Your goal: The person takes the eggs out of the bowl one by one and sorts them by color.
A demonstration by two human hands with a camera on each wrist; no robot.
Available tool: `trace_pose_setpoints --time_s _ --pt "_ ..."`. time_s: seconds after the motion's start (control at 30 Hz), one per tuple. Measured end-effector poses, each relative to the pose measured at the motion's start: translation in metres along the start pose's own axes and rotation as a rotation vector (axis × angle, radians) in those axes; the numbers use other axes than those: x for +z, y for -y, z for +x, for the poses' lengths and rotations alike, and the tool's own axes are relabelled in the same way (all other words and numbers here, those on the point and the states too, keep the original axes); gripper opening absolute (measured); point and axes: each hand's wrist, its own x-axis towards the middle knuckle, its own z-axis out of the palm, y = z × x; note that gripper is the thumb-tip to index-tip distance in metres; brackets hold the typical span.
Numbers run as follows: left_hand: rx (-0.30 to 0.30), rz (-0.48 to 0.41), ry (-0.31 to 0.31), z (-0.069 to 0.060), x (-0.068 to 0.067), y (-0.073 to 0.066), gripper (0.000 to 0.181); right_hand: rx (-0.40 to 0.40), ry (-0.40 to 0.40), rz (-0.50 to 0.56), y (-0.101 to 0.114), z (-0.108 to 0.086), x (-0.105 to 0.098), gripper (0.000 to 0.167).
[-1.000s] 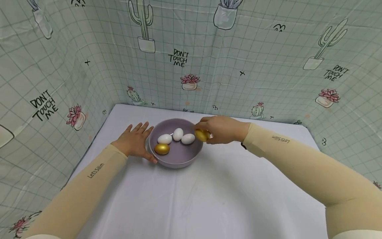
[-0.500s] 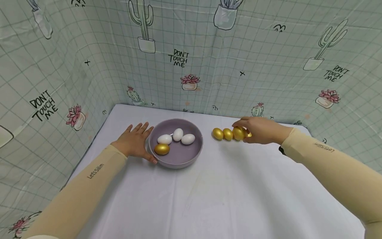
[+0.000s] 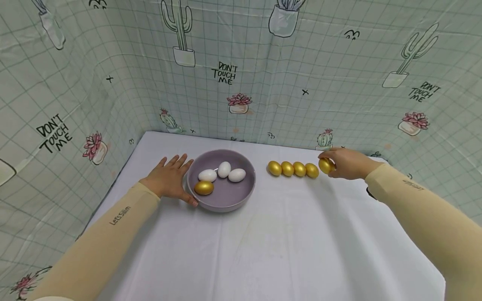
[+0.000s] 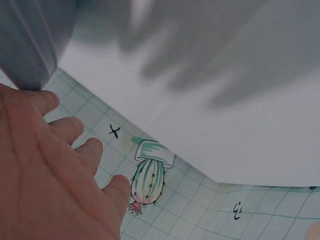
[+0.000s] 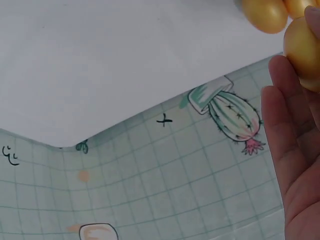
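Pinching one golden egg, right fingers shifted past four golden eggs, left fingers spread against bowl

A makeshift, booth-like corner is showing: pale green, grid-patterned fabric printed with potted cacti and "DON'T TOUCH ME" lettering is hanging round three sides of a white, cloth-covered table, hiding the room beyond.
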Motion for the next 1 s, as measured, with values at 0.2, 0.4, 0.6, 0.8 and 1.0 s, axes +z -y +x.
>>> trace_pose_setpoints --time_s 0.2,0.4,0.6,0.8,1.0 --pt "0.001 0.006 -0.001 0.001 0.002 0.002 0.141 0.085 0.023 0.026 -0.012 0.007 0.008 0.054" --pt "0.005 -0.001 -0.007 0.001 0.002 0.001 0.14 0.143 0.05 0.018 -0.023 0.016 0.017 0.054" --pt "0.009 -0.003 -0.006 0.0 0.001 0.002 0.14 0.185 0.084 0.01 -0.027 0.023 0.029 0.055" --pt "0.008 -0.014 -0.003 0.0 0.001 0.002 0.14 0.197 0.11 -0.007 -0.024 0.026 0.035 0.054" --pt "0.0 -0.02 0.007 0.0 0.003 0.003 0.14 0.173 0.108 -0.046 -0.024 0.03 0.044 0.051"
